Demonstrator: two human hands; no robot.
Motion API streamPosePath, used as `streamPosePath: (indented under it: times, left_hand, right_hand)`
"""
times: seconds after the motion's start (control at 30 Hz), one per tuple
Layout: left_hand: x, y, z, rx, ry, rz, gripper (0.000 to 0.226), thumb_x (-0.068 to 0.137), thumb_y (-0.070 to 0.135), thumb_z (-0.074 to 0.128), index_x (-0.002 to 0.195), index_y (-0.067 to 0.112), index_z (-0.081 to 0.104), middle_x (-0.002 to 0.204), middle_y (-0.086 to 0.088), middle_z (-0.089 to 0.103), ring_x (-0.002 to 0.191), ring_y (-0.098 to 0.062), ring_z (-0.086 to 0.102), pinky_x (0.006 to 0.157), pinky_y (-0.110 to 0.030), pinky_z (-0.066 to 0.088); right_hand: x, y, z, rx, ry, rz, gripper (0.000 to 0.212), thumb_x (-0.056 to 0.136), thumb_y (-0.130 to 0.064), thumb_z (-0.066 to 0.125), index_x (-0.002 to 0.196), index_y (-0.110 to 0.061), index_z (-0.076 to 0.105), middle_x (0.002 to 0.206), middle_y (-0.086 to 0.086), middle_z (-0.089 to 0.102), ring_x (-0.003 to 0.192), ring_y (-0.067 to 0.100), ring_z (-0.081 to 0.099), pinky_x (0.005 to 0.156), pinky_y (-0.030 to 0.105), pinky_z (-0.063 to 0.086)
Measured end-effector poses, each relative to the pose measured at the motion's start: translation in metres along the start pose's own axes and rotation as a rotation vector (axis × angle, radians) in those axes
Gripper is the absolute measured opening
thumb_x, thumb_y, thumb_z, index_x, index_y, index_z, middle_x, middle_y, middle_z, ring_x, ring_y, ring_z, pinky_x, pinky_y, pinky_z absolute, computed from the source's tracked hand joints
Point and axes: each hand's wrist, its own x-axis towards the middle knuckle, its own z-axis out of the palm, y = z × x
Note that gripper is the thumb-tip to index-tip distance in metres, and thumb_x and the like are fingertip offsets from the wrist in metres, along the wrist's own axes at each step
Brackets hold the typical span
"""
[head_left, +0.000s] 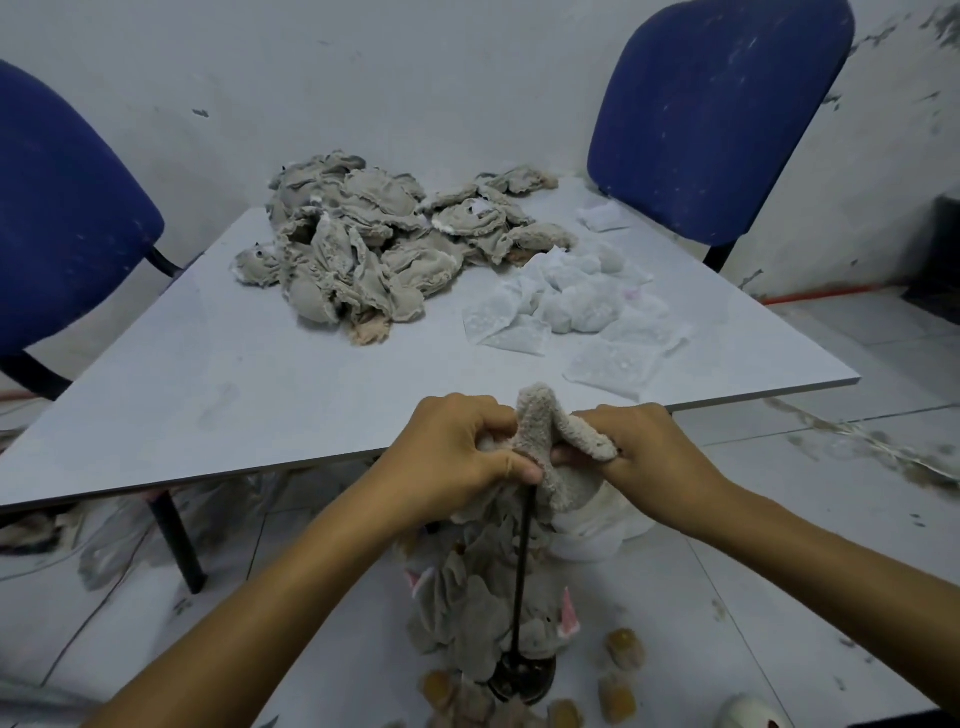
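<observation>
The fuzzy beige plush fabric piece (550, 431) is soft, nappy fleece, pretty shaggy. The thin black rod (522, 566) looks like matt metal. The grey pile of cloth skins (358, 244) is rough weave with frayed edges. The white pouches (566, 306) look gauzy, semi-sheer. The pale grey tabletop (234, 364) is smooth matt laminate.

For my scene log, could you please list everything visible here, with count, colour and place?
plush skin: one, grey-beige, at the rod's top
rod: one, black, upright from the floor
fabric skins: a heap, grey, far side of the table
pouches: several, white, right side of the table
table: one, pale grey, centre
chairs: two, blue, left and right of the table
small pieces: several, yellow-brown, floor near the rod
left hand, right hand: bare, both gripping the plush skin
</observation>
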Motion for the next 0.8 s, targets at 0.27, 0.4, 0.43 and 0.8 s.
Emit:
streamPosePath:
  times: [0.27, 0.4, 0.43, 0.8]
  left_hand:
    - [-0.001, 0.005, -0.004, -0.065, 0.068, 0.066, 0.033, 0.071, 0.019, 0.086, 0.055, 0.03, 0.059, 0.06, 0.007, 0.051, 0.059, -0.002, 0.046, 0.058, -0.026, 0.039]
    - [0.003, 0.01, -0.007, -0.262, 0.244, 0.17, 0.01, 0.079, 0.018, 0.075, 0.086, 0.023, 0.078, 0.069, 0.015, 0.061, 0.067, 0.001, 0.057, 0.065, -0.015, 0.042]
    - [0.003, 0.008, -0.006, -0.231, 0.217, 0.185, 0.009, 0.079, 0.016, 0.076, 0.083, 0.023, 0.078, 0.069, 0.013, 0.06, 0.067, 0.001, 0.056, 0.066, -0.016, 0.043]
    - [-0.009, -0.011, -0.025, -0.067, -0.044, 0.103, 0.034, 0.076, 0.019, 0.08, 0.084, 0.046, 0.061, 0.082, 0.027, 0.065, 0.08, -0.005, 0.06, 0.069, -0.011, 0.044]
  right_hand:
    - [0.0, -0.002, 0.014, 0.054, 0.064, 0.021, 0.061, 0.083, -0.007, 0.077, 0.052, -0.043, 0.037, 0.049, -0.025, 0.049, 0.054, -0.009, 0.049, 0.054, 0.009, 0.031]
    - [0.0, -0.004, 0.007, -0.119, 0.187, -0.135, 0.025, 0.084, -0.02, 0.066, 0.061, -0.021, 0.058, 0.059, -0.02, 0.041, 0.056, 0.001, 0.037, 0.054, 0.016, 0.028]
    - [-0.001, -0.004, 0.011, -0.159, 0.184, -0.163, 0.023, 0.083, -0.021, 0.06, 0.06, -0.018, 0.057, 0.059, -0.017, 0.041, 0.057, 0.0, 0.035, 0.053, 0.019, 0.03]
    - [0.02, -0.03, -0.012, 0.285, 0.272, -0.067, 0.012, 0.084, -0.015, 0.07, 0.092, -0.022, 0.075, 0.088, -0.009, 0.072, 0.083, 0.004, 0.066, 0.072, 0.02, 0.051]
